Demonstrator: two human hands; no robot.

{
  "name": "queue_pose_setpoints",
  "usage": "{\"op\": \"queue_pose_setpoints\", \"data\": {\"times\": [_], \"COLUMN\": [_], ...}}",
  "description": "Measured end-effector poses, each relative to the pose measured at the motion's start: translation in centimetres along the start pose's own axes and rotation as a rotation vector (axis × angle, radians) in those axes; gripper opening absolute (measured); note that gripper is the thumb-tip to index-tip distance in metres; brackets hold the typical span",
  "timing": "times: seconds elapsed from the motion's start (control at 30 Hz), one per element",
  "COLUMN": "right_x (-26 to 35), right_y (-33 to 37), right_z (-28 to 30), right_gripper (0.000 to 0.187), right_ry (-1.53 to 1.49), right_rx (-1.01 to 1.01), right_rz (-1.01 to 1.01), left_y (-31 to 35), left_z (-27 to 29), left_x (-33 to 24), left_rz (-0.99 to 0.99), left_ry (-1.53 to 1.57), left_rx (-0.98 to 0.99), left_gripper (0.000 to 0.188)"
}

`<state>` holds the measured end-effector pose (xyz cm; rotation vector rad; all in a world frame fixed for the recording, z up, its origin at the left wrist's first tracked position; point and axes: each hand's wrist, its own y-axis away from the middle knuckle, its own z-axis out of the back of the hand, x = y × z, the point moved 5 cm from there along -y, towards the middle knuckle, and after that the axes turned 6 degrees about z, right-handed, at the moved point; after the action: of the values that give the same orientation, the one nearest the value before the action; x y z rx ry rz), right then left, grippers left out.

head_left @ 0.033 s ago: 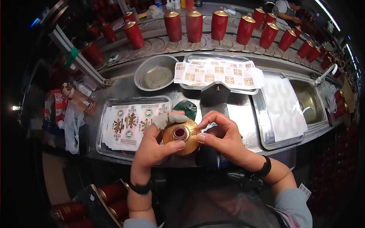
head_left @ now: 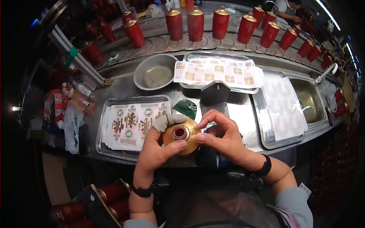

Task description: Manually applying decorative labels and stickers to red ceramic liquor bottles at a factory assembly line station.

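My left hand (head_left: 156,152) is wrapped round a bottle (head_left: 182,147) with a gold shoulder and a dark red open neck, seen from above. Greyish-white covers sit on fingers of that hand, at the bottle's far side. On the right edge of the gold shoulder, the thumb and forefinger of my right hand (head_left: 224,138) press close together. Whether a small piece lies under those fingertips I cannot make out. The bottle's lower body is hidden beneath the shoulder. Just beyond it stands a dark metal bracket (head_left: 215,95), with a dark green piece (head_left: 185,108) beside it.
A tray with printed label sheets (head_left: 129,125) lies left. Behind are a metal bowl (head_left: 155,72) and a tray of gold-printed labels (head_left: 218,73). A white sheet (head_left: 283,106) covers the right tray, by a sink (head_left: 310,100). Red bottles (head_left: 195,26) line the conveyor (head_left: 159,43); a person (head_left: 288,11) is far right.
My left hand's covered fingers have shifted slightly over the bottle's far side. The right hand stays at the same edge of the gold shoulder.
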<state>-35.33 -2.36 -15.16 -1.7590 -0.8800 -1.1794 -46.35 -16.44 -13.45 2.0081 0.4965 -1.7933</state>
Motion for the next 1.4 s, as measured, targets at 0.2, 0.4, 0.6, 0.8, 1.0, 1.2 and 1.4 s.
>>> {"op": "queue_pose_setpoints", "data": {"times": [0.2, 0.4, 0.6, 0.8, 1.0, 1.2, 1.4], "right_x": [-0.7, 0.0, 0.1, -0.4, -0.3, -0.7, 0.0], "right_y": [-0.1, 0.4, 0.2, -0.4, -0.7, -0.3, 0.4], "right_z": [-0.1, -0.4, -1.1, -1.3, -1.3, -1.0, -1.0], "right_gripper": [0.026, 0.033, 0.042, 0.036, 0.027, 0.034, 0.042], "right_ry": [-0.007, -0.026, 0.109, 0.039, -0.015, -0.011, 0.128], "right_rx": [-0.014, -0.04, 0.001, 0.039, 0.011, 0.063, 0.067], "right_rz": [-0.02, -0.06, 0.029, 0.007, 0.011, 0.028, 0.059], "left_y": [-1.8, -1.2, -0.5, -0.5, -0.7, -0.5, -0.6], "left_z": [0.7, 1.1, -0.1, 0.0, -0.1, 0.0, -0.3], "left_x": [0.4, -1.2, -0.4, -0.1, 0.2, 0.3, 0.4], "left_rz": [-0.022, -0.07, -0.03, -0.069, -0.078, -0.074, -0.067], "left_ry": [0.04, -0.075, 0.05, 0.051, 0.022, 0.02, 0.041], "left_rx": [0.118, 0.147, 0.081, 0.069, 0.075, 0.063, 0.065], "left_gripper": [0.056, 0.058, 0.06, 0.059, 0.059, 0.06, 0.06]}}
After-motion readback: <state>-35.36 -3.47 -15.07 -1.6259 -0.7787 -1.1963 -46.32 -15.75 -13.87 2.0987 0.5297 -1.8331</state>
